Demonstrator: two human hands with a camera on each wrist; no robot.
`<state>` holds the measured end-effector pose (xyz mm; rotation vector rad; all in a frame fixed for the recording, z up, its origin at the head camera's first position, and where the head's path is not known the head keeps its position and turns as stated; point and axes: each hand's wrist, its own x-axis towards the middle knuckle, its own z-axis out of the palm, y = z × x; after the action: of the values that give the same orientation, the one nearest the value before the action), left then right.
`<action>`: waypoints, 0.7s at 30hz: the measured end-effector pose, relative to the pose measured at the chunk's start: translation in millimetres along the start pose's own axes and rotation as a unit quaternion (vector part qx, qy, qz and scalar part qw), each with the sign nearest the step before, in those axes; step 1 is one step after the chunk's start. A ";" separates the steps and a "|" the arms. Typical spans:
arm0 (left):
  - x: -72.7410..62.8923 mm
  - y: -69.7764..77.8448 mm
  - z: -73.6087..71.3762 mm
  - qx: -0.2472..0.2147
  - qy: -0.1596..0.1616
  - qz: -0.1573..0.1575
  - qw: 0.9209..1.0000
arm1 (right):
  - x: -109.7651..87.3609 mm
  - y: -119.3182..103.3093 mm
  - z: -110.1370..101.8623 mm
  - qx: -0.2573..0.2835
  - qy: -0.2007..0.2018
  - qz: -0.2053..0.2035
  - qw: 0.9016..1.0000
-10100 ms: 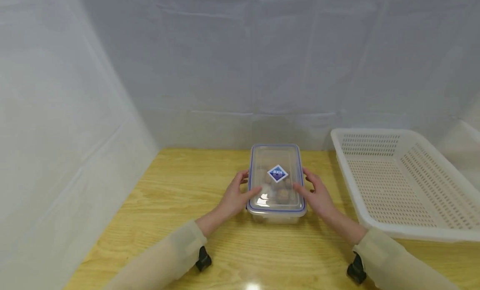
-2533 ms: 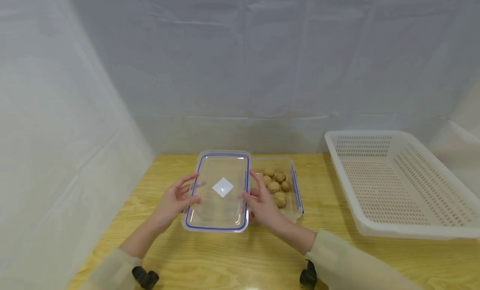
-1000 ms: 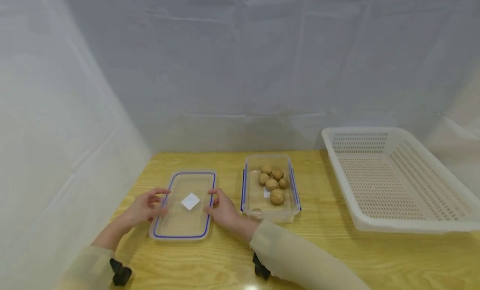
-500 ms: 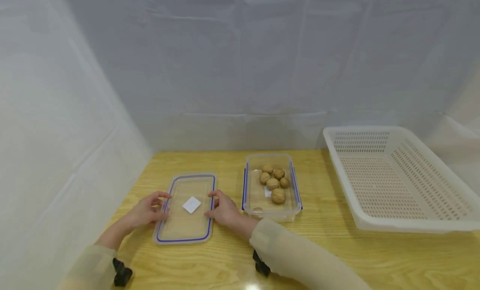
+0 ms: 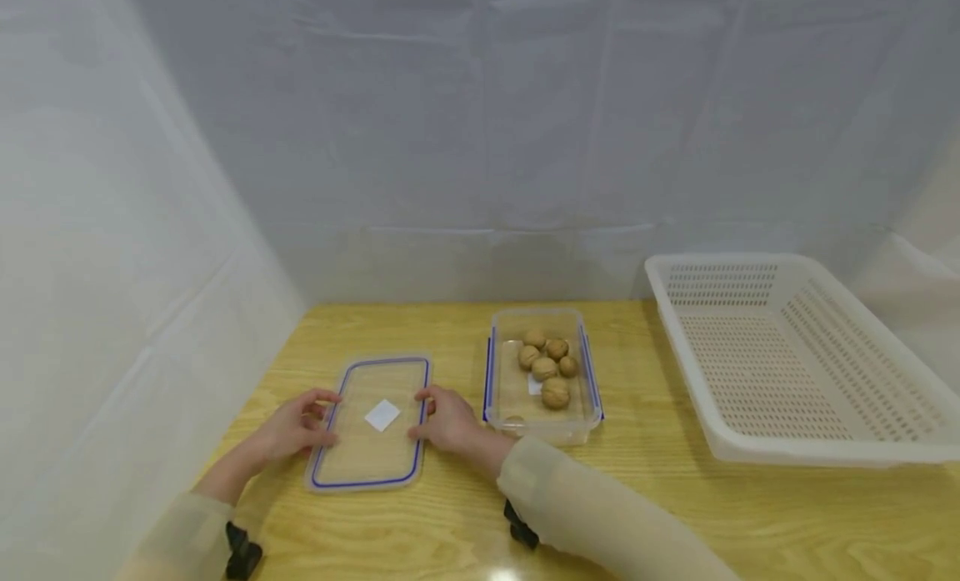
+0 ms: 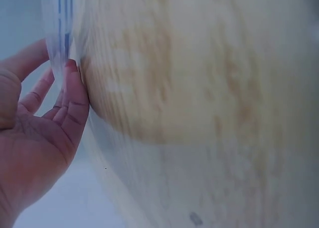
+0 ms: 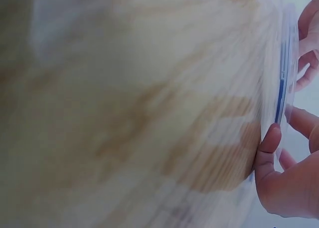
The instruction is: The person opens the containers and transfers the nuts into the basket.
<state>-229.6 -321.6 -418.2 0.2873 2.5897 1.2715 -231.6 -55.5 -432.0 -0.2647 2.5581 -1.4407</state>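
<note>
A clear plastic lid [image 5: 367, 456] with a blue seal line and a white diamond label lies flat at the left of the table, underside up. It is on or just above the wood. My left hand [image 5: 288, 427] grips its left edge between thumb and fingers; in the left wrist view the lid's rim [image 6: 60, 23] passes between them. At the opposite edge my right hand [image 5: 448, 418] pinches the lid, and the right wrist view has thumb and fingers at the rim [image 7: 283, 83]. Right of it stands the uncovered clear food container [image 5: 513, 398] with several walnuts [image 5: 555, 393] inside.
A large white slotted plastic basket [image 5: 750, 449] stands on the right side of the wooden table [image 5: 420, 539]. White sheeting [image 5: 480, 147] walls off the back and sides. The container sits close beside my right forearm.
The lid, on the container ten seconds ago, was lifted off, carried left underside up and lowered to the table. In the last second both hands shifted it slightly toward me.
</note>
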 end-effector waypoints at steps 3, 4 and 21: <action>-0.2 -0.3 -0.4 0.000 0.002 0.002 1.000 | -1.6 0.1 -1.7 0.006 0.001 -0.005 1.000; -0.3 -0.7 -0.8 -0.001 0.004 0.002 1.000 | -2.3 0.1 -2.6 0.011 0.001 -0.007 1.000; -6.4 4.8 -16.9 -0.009 0.033 0.036 0.999 | -33.0 -16.3 -40.9 0.116 -0.037 -0.054 0.991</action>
<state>-228.2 -333.2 -403.6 0.3428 2.6437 1.3494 -209.2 -21.9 -394.6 -0.4166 2.3213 -1.7154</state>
